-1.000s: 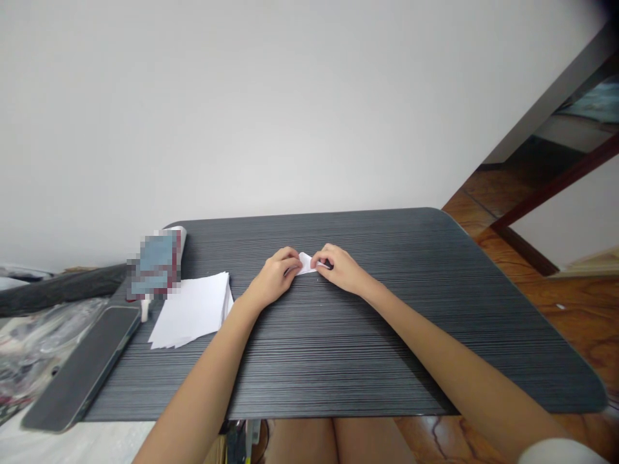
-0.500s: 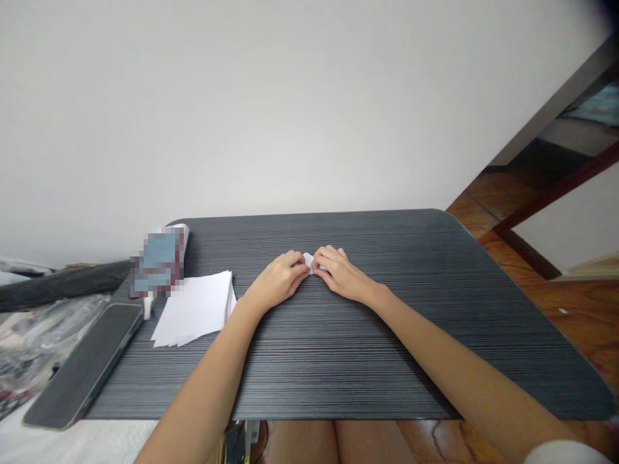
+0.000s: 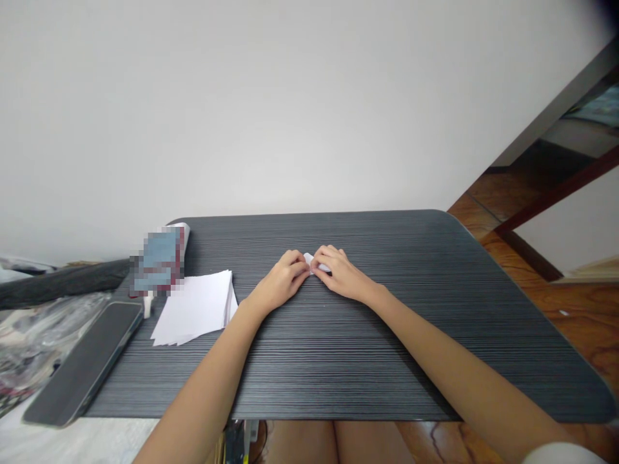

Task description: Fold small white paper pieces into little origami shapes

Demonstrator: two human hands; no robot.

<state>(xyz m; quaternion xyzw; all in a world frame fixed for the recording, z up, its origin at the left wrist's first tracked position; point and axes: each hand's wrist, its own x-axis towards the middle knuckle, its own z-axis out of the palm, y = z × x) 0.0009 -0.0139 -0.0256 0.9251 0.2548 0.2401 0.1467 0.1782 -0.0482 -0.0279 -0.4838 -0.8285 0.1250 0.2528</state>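
Note:
A small folded piece of white paper lies on the dark striped table, near the middle toward the back. My left hand and my right hand meet over it, fingertips pinching and pressing it flat from both sides. Most of the paper is hidden under my fingers; only a white tip shows between them.
A stack of white paper sheets lies left of my hands. A blurred blue and red packet stands behind it, with a dark phone or tablet at the table's left edge. Wooden floor is to the right.
My hands have closed in on each other over the paper, so less of it shows than a second ago. The view shifted slightly.

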